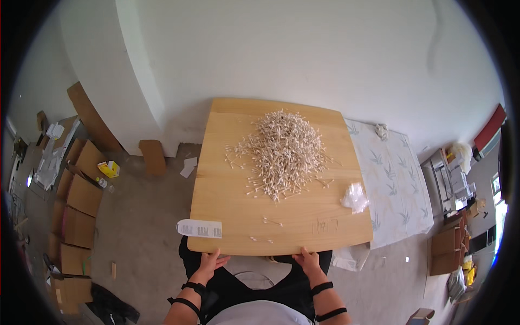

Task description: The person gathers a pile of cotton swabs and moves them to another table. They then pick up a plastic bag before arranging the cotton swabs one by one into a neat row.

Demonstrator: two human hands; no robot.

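Note:
A light wooden tabletop point(244, 208) lies before me, with a large loose heap of white-tipped cotton swabs point(287, 154) toward its far middle. Several stray swabs point(272, 221) are scattered closer to me. At the near edge, left of centre, my left hand point(208, 265) touches the wood with its fingers apart and holds nothing. My right hand point(308, 262) rests against the same edge farther right, empty, its fingers partly hidden. A white printed card or label strip point(199, 228) overhangs the left near corner. Clear, crumpled plastic bags point(355, 198) lie by the right edge.
Open cardboard boxes point(81, 227) line the floor at left, beside a yellow packet point(109, 169). A leaf-patterned sheet point(392, 184) covers a surface right of the table. A white wall point(303, 54) rises behind. Shelves and brown boxes point(447, 249) stand far right.

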